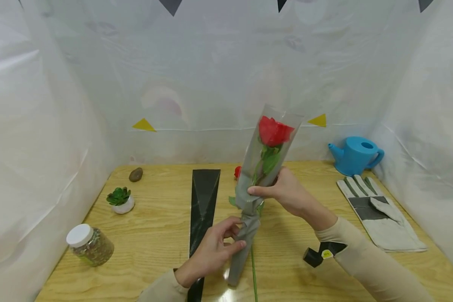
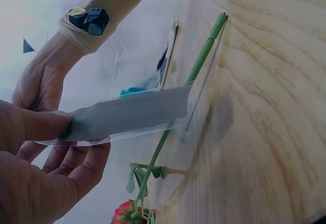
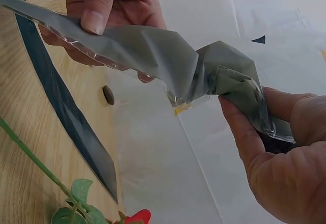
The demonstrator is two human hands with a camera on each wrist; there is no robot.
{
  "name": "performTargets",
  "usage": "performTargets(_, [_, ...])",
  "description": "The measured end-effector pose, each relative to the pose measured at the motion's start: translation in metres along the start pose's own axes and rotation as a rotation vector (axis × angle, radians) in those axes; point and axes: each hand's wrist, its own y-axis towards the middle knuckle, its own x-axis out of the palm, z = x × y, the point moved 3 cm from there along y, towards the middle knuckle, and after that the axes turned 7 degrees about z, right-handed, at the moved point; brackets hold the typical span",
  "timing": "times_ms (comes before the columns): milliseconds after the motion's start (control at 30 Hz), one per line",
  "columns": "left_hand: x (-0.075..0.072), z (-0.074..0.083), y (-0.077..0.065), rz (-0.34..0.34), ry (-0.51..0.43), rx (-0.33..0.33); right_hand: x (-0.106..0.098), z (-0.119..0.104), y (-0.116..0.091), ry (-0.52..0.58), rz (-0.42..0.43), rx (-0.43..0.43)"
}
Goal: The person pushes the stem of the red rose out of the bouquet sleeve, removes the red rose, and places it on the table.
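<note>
A red rose (image 1: 273,132) with green leaves stands inside a grey, clear-fronted flower sleeve (image 1: 241,256), held tilted above the table. My right hand (image 1: 290,193) grips the sleeve below the bloom, thumb across its front. Lower down, the sleeve is bunched and twisted. Below the twist, my left hand (image 1: 215,251) pinches the flat tail between thumb and fingers, as the right wrist view also shows, with the tail (image 3: 127,43) under the thumb. Behind and beneath lies a second rose (image 2: 125,213) on the table, its green stem (image 2: 204,53) bare of wrapping. The wrapped rose's stem is hidden by the grey film.
A flat black sleeve (image 1: 204,201) lies left of the hands. Farther left are a lidded jar (image 1: 92,247), a potted succulent (image 1: 121,201) and a brown stone (image 1: 136,174). On the right sit a blue watering can (image 1: 356,155) and work gloves (image 1: 385,226). White sheeting surrounds the table.
</note>
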Motion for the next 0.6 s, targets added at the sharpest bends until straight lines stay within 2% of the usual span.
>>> performTargets(167, [-0.0010,0.0007,0.0008,0.011,0.019,0.016,0.0001,-0.0007,0.0007,0.045,0.000,-0.008])
performTargets(433, [-0.0006,0.0000,0.0005,0.019,0.025,0.016,0.0004,0.0014,0.0015,0.093,0.042,0.060])
performTargets(600, [-0.0005,-0.0001,0.0005,0.014,0.038,0.020,0.0005,0.0024,0.0017,0.099,0.042,0.050])
